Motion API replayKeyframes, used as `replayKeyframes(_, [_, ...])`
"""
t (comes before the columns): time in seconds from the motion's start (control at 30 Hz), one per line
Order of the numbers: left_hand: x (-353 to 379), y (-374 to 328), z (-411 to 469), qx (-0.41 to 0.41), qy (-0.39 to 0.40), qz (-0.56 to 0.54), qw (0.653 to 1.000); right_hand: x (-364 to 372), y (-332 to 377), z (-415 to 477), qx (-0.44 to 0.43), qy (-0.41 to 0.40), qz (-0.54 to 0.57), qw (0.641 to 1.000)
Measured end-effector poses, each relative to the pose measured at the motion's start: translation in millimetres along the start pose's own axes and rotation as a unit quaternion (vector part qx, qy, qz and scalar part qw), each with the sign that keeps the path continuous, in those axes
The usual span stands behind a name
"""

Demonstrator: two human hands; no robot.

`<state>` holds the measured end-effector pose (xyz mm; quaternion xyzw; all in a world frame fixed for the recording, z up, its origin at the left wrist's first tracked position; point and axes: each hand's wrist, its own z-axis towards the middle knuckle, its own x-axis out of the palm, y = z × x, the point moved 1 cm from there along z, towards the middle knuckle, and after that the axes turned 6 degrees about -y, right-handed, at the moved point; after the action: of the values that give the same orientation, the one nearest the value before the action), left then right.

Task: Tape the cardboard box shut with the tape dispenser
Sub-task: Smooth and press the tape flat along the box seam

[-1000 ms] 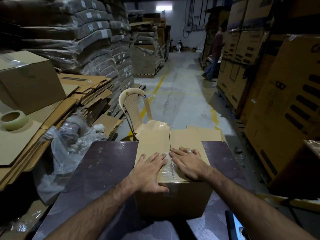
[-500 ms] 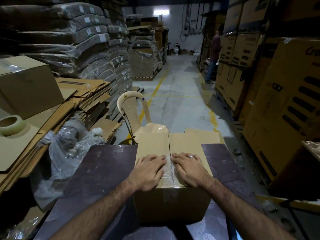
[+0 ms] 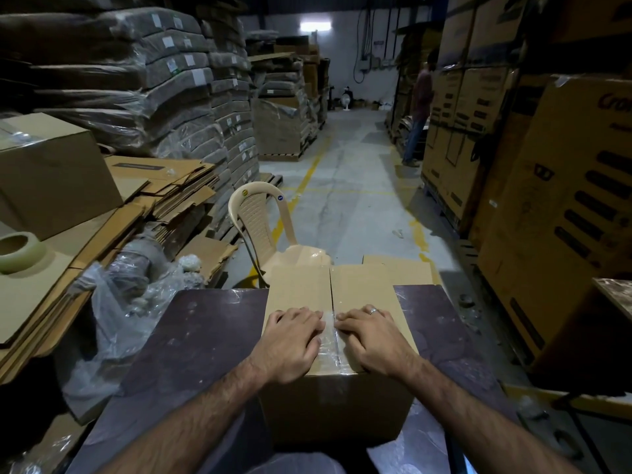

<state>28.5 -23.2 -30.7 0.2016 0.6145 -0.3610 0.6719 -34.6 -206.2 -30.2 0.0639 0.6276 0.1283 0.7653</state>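
Directly beneath both hands; box

My left hand and right hand hide the near flaps of the cardboard box; lettering on the carton runs off-frame.

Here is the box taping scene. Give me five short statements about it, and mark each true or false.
1. Both the left hand and the right hand lie on top of the cardboard box. True.
2. The right hand grips the tape roll. False: it lies flat on the box; the roll sits on flattened cardboard at the left.
3. Clear tape covers the near part of the seam. True.
4. The plastic chair stands on the table. False: it stands on the floor beyond the table.
5. The right hand wears a ring. True.
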Motion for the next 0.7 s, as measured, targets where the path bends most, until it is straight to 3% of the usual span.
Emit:
replayKeyframes(0.17, [2.1, 1.6, 2.3, 0.008, 0.020, 0.012, 1.000, 1.8, 1.4, 2.1, -0.009, 0.034, -0.019, 0.999])
replayKeyframes(0.3, [0.2, 1.2, -0.2, 0.006, -0.008, -0.016, 1.000, -1.8, -0.1, -2.1, -0.011, -0.006, 0.004, 1.000])
replayKeyframes(0.7, [0.8, -0.4, 0.8, 0.007, 0.012, -0.012, 1.000, 1.5, -0.9, 0.8, -0.013, 0.017, -0.006, 1.000])
